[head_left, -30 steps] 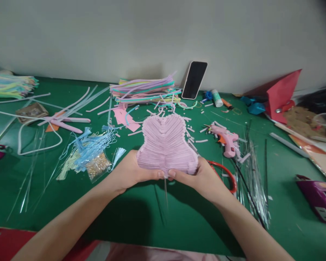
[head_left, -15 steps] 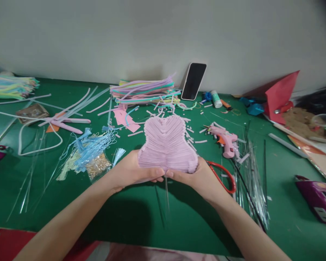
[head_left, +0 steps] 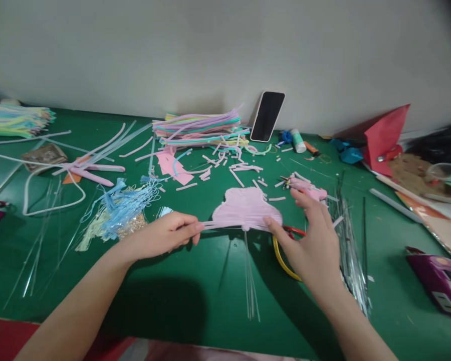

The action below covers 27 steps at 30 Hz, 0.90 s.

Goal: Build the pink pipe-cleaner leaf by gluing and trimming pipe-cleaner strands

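A pink ribbed craft piece [head_left: 242, 210], made of rows of fuzzy stems, is tilted nearly flat just above the green table [head_left: 195, 301]. My left hand [head_left: 165, 233] pinches its left edge between thumb and fingers. My right hand [head_left: 310, 240] is spread open beside its right edge, the thumb touching the piece, fingers lying over the pink glue gun [head_left: 308, 188]. Thin clear wires [head_left: 250, 281] hang from the piece's underside toward me. Red and yellow scissors [head_left: 285, 250] lie partly under my right hand.
A stack of pastel fuzzy stems [head_left: 199, 128] and cut bits lie behind the piece. A phone [head_left: 267, 116] leans on the wall. Blue tassels [head_left: 124, 203] sit at left, shiny wires [head_left: 351, 250] at right, a red folder [head_left: 385, 135] and a purple box [head_left: 439, 278] farther right.
The pink piece has dropped from upright, facing me, to nearly flat and low. My right hand let go of it and opened over the glue gun. My left hand still holds it.
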Each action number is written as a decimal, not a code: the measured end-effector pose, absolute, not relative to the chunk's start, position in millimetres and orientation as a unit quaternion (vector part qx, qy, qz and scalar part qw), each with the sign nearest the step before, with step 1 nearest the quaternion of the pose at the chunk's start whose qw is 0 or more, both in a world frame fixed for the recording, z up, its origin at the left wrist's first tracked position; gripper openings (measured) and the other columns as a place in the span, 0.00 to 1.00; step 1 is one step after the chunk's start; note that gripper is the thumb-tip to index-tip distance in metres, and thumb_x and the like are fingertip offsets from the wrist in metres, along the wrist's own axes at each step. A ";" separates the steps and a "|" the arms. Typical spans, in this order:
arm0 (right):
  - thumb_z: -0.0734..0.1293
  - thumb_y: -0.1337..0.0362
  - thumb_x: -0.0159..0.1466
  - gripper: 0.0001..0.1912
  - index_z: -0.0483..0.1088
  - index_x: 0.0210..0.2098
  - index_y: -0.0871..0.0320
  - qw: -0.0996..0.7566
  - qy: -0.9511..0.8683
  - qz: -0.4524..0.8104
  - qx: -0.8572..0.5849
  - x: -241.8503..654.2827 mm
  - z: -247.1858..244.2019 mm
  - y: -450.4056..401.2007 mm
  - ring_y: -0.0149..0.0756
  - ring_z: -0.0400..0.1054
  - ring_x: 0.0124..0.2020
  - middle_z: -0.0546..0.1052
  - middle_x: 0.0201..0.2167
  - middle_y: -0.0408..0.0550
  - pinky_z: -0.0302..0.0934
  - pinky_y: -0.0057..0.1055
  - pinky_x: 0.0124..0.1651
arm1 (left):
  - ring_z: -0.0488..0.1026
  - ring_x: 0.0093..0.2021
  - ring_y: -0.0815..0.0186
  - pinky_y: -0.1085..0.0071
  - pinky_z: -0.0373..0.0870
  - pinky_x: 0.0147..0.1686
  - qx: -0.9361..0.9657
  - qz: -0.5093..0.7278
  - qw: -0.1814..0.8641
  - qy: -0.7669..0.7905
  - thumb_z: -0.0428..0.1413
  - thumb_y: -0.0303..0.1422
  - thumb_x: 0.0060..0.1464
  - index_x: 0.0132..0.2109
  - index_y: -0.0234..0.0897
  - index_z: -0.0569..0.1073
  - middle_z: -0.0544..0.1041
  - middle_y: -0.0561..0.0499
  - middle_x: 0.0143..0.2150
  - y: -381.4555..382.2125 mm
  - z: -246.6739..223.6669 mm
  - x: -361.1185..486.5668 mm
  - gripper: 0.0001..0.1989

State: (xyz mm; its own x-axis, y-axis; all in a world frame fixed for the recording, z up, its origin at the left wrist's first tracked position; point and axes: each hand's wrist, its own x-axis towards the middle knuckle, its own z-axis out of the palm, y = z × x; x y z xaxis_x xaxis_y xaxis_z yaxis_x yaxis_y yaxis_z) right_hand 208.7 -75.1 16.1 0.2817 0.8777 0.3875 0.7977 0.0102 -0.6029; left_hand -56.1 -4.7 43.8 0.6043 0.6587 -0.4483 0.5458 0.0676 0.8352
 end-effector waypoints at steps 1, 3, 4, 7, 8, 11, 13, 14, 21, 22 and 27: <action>0.70 0.55 0.60 0.25 0.69 0.53 0.58 0.386 -0.631 0.003 -0.673 205.5 19.9 -75.2 0.51 0.66 0.53 0.73 0.52 0.59 0.62 0.49 0.53 | 0.58 0.20 0.72 0.78 0.54 0.19 0.685 0.043 0.579 0.440 0.51 0.50 0.58 0.28 0.36 0.71 0.63 0.57 0.20 -4.4 43.4 -55.7 0.22; 0.66 0.61 0.64 0.11 0.74 0.44 0.56 0.364 -0.720 0.012 -0.591 196.5 29.1 -72.3 0.45 0.68 0.49 0.77 0.46 0.54 0.62 0.44 0.52 | 0.58 0.19 0.72 0.78 0.53 0.18 0.696 0.026 0.573 0.432 0.51 0.50 0.58 0.27 0.36 0.71 0.63 0.57 0.20 -3.8 43.3 -55.3 0.22; 0.64 0.63 0.65 0.08 0.75 0.41 0.55 0.348 -0.756 0.051 -0.552 191.1 33.6 -68.8 0.43 0.69 0.46 0.78 0.43 0.52 0.63 0.41 0.50 | 0.57 0.19 0.72 0.78 0.52 0.18 0.697 0.019 0.574 0.428 0.51 0.50 0.58 0.27 0.36 0.72 0.63 0.57 0.20 -3.5 43.4 -55.3 0.22; 0.61 0.64 0.68 0.11 0.75 0.39 0.55 0.286 -0.791 0.250 -0.480 174.1 42.8 -50.0 0.36 0.71 0.42 0.79 0.39 0.48 0.63 0.33 0.46 | 0.56 0.19 0.73 0.78 0.50 0.18 0.689 0.014 0.588 0.424 0.52 0.48 0.58 0.27 0.36 0.71 0.62 0.58 0.19 -2.7 43.8 -57.5 0.21; 0.60 0.62 0.69 0.12 0.76 0.38 0.55 0.257 -0.781 0.320 -0.471 168.7 44.2 -41.5 0.34 0.71 0.38 0.79 0.37 0.46 0.63 0.30 0.42 | 0.56 0.19 0.73 0.78 0.50 0.18 0.683 0.018 0.593 0.426 0.53 0.48 0.58 0.26 0.36 0.71 0.62 0.57 0.19 -2.4 43.8 -58.9 0.21; 0.61 0.54 0.67 0.16 0.76 0.34 0.57 0.183 -0.734 0.490 -0.433 154.8 45.8 -13.5 0.29 0.66 0.25 0.77 0.27 0.43 0.59 0.25 0.26 | 0.55 0.19 0.73 0.78 0.50 0.18 0.653 0.051 0.610 0.447 0.55 0.47 0.57 0.26 0.36 0.70 0.61 0.57 0.19 -0.3 42.5 -64.7 0.20; 0.65 0.50 0.63 0.17 0.76 0.34 0.58 0.159 -0.697 0.572 -0.403 147.7 45.9 3.1 0.27 0.63 0.21 0.75 0.25 0.42 0.58 0.23 0.22 | 0.54 0.18 0.74 0.78 0.50 0.18 0.608 0.107 0.632 0.469 0.56 0.47 0.55 0.27 0.35 0.71 0.58 0.59 0.18 2.5 40.6 -68.7 0.19; 0.67 0.49 0.61 0.17 0.75 0.34 0.58 0.155 -0.680 0.602 -0.389 144.8 45.6 9.8 0.26 0.63 0.21 0.75 0.25 0.42 0.59 0.23 0.22 | 0.53 0.18 0.75 0.78 0.51 0.18 0.575 0.149 0.644 0.482 0.57 0.47 0.55 0.27 0.35 0.71 0.56 0.59 0.17 4.5 39.4 -70.5 0.20; 0.73 0.52 0.55 0.16 0.73 0.29 0.59 0.249 -0.539 0.717 -0.365 138.3 36.4 17.7 0.25 0.68 0.24 0.76 0.26 0.41 0.67 0.23 0.29 | 0.76 0.36 0.60 0.67 0.74 0.30 0.372 0.387 0.662 0.523 0.44 0.63 0.54 0.45 0.34 0.72 0.77 0.44 0.37 13.0 29.9 -71.9 0.35; 0.73 0.53 0.55 0.16 0.72 0.29 0.59 0.267 -0.520 0.725 -0.363 138.9 35.7 15.5 0.25 0.70 0.25 0.76 0.27 0.41 0.68 0.24 0.31 | 0.76 0.39 0.57 0.64 0.75 0.34 0.368 0.362 0.678 0.523 0.44 0.62 0.54 0.46 0.34 0.72 0.78 0.41 0.40 11.6 29.0 -69.9 0.35; 0.75 0.54 0.54 0.16 0.71 0.30 0.60 0.297 -0.482 0.748 -0.345 141.1 37.8 8.2 0.28 0.75 0.31 0.78 0.28 0.42 0.70 0.25 0.38 | 0.77 0.37 0.64 0.66 0.74 0.43 0.389 0.255 0.745 0.478 0.61 0.40 0.54 0.42 0.34 0.72 0.79 0.47 0.37 -0.3 23.0 -52.1 0.15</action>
